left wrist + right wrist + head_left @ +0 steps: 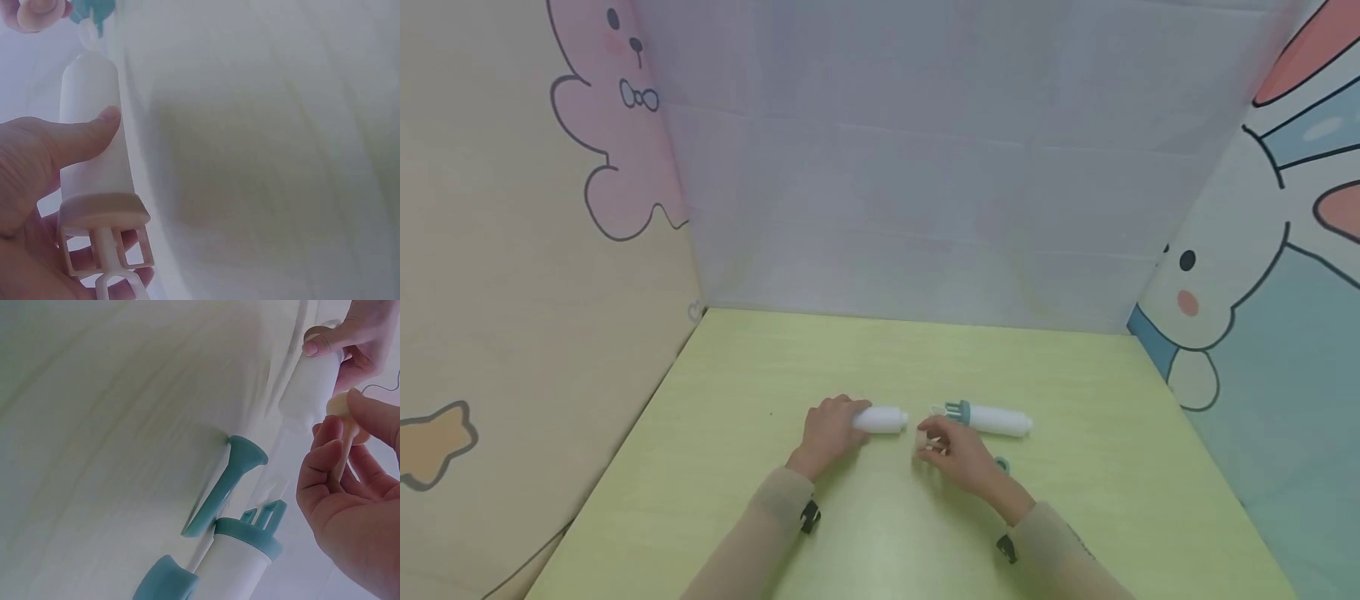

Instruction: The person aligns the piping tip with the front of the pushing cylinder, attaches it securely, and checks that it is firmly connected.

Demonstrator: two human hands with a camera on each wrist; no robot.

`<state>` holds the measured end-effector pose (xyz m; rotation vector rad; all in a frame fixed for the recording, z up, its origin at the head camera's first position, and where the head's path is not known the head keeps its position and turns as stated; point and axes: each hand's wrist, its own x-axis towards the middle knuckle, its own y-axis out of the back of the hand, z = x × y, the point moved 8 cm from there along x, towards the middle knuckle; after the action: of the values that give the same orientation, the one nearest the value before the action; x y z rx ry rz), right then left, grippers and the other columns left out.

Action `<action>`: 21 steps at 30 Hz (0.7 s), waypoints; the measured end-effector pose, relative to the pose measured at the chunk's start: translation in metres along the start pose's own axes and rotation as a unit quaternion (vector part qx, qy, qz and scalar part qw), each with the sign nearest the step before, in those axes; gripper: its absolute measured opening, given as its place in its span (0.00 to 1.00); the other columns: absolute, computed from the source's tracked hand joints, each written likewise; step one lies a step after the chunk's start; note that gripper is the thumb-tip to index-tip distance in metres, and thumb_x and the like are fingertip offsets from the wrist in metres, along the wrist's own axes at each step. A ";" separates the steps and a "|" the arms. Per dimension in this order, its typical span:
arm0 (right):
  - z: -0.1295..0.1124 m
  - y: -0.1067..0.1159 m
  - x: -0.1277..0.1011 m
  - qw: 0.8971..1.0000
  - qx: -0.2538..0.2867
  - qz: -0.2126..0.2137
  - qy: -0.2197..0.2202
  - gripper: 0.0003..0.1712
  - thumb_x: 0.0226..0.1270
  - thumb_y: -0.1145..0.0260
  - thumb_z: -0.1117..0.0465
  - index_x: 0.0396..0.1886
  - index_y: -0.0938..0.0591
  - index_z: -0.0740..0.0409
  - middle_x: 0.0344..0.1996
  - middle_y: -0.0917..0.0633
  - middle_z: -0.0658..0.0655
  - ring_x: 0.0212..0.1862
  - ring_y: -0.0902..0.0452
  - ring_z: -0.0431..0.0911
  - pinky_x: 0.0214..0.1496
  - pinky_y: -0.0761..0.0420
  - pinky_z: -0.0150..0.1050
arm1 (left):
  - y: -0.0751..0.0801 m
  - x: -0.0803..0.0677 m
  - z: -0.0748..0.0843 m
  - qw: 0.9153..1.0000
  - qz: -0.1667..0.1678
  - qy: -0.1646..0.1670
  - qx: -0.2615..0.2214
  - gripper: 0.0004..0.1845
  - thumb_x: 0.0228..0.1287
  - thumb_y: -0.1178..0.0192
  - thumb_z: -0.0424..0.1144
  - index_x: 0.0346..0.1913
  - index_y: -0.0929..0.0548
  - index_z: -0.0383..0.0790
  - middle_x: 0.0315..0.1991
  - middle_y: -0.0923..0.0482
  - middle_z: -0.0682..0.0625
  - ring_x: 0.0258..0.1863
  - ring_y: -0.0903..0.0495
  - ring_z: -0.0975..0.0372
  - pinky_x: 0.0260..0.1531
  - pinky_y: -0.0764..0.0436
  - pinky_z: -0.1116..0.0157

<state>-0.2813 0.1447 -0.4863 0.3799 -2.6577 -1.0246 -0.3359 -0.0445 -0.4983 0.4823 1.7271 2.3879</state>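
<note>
Fingers of my left hand (829,431) are wrapping the white tube (882,419); it looks light and slippery. Beside that tube, my right hand (957,451) is pinching a thin beige stick (344,439).

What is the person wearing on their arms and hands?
Both arms wear long, light beige sleeves that reach the wrists. The left sleeve and the right sleeve each have a small black clip or buckle at the cuff, probably a strap for the wrist camera. The left hand and right hand are bare: no gloves, and no rings or watch that I can see.
</note>
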 end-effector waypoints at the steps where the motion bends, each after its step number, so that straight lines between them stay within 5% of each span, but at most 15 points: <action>1: 0.000 0.001 0.001 1.000 -0.001 0.002 0.002 0.17 0.58 0.31 0.61 0.48 0.21 0.54 0.38 0.16 0.52 0.38 0.20 0.42 0.35 0.22 0.32 | 0.002 -0.001 0.001 1.000 0.003 -0.001 0.001 0.26 0.43 0.27 0.47 0.51 0.18 0.55 0.42 0.18 0.49 0.38 0.20 0.51 0.29 0.24 0.53; 21: -0.001 0.013 0.002 1.000 0.011 0.012 -0.006 0.18 0.58 0.31 0.60 0.48 0.21 0.53 0.40 0.15 0.53 0.39 0.19 0.43 0.37 0.22 0.34 | 0.042 -0.030 0.027 0.998 0.054 -0.031 -0.004 0.26 0.40 0.25 0.48 0.48 0.16 0.56 0.41 0.17 0.50 0.35 0.19 0.52 0.26 0.23 0.56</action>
<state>-0.2845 0.1525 -0.4761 0.3459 -2.6798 -0.9942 -0.2954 -0.0431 -0.4560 0.6572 1.7050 2.4237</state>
